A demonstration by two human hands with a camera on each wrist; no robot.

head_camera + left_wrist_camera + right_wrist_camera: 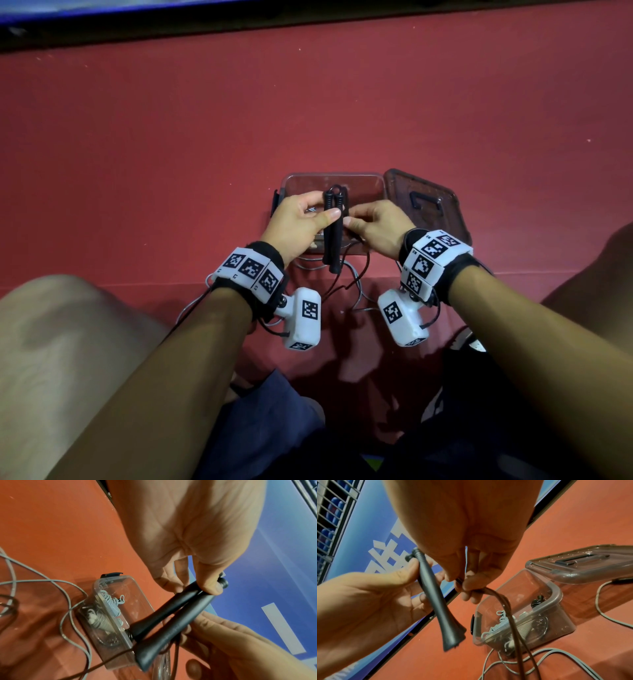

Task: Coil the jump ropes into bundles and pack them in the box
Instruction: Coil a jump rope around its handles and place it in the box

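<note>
Black rope handles (334, 226), two, held side by side above the near half of the box (363, 181). Long axis runs from the box's far wall back toward the person; flared butt ends overhang the box's near edge, ribbed cord ends point to its far side.

Left hand (298, 222) grips both handles near the cord end, thumb pressed across them (left wrist view: thumb tip and fingers pinching the pair (171, 616)). Right hand (373, 222) is just right of the handles, fingers curled on the dark cord (510, 609), which drops from that hand past the box's near wall to the floor (171, 137). Cord slack lies loose in front of the box, not yet coiled.

Judgement: step in hand is winding cord round the handles. The right hand is the nearer to the free cord, so it winds while the left keeps the handles steady. Winding axis = handle axis, so turns go crosswise.

Box: clear plastic, open, directly below the hands. Inside, a grey coiled rope (111, 605) with pale handles, and a dark bundle at the near right corner, partly hidden. Lid (428, 205) lies just right of the box, tilted, resting on the box's right rim. Black latch on the box's left wall.

In the way: a loose grey rope (68, 601) loops on the floor before the box, crossing the dark cord. Risk of snagging the two together while winding.
</note>
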